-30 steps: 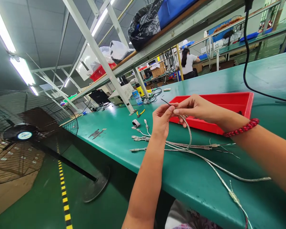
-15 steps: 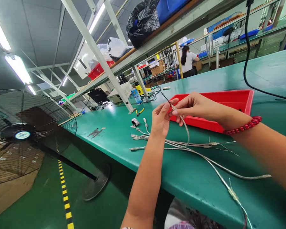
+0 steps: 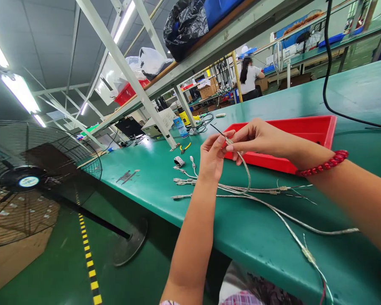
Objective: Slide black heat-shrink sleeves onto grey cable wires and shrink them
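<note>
Still, left hand [image 3: 211, 156] and right hand [image 3: 257, 136] pinch the silvery cable [image 3: 248, 173] right of frame centre, its pale joint [image 3: 230, 141] more exposed than a second ago.

My Stretch of a Factory Workshop

I'm in a workshop, a factory one by the look of it. My long green bench [image 3: 146, 178] carries silvery cables [image 3: 236, 189], some with thin loose wires [image 3: 324, 284] at the ends, yellow-handled pliers [image 3: 186, 148] and a red plastic tray [image 3: 266, 163]. Above it runs metal shelving [image 3: 228, 38], which holds plastic bags [image 3: 190, 31] and a red bin [image 3: 127, 94]. Fluorescent tubes [image 3: 20, 93] shine overhead, and a big pedestal fan [image 3: 28, 182] stands on my left, on a green floor [image 3: 63, 262] marked with yellow-and-black tape [image 3: 91, 273]. Farther off I can see cardboard boxes [image 3: 209, 88], a second green bench [image 3: 325, 51] and another person [image 3: 249, 81] turned away from me.
</note>
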